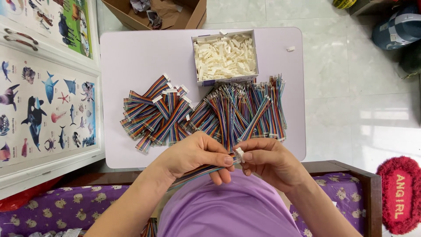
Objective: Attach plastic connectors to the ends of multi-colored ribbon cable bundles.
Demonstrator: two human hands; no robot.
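Note:
My left hand (195,154) pinches a flat multicoloured ribbon cable (193,174) that trails down toward my purple shirt. My right hand (267,159) holds a small white plastic connector (239,153) against the cable's end, fingertips of both hands almost touching. Just beyond the hands a pile of loose ribbon cables (243,109) lies on the pale lilac table (131,57). To its left sits a heap of ribbon cables with white connectors fitted (155,112). A cardboard box of white connectors (225,57) stands behind the piles.
A white cabinet door with sea-animal pictures (44,109) lies left of the table. An open brown carton (162,13) sits behind it. One stray white connector (290,48) rests near the table's right edge. Tiled floor and a red fuzzy mat (400,193) are on the right.

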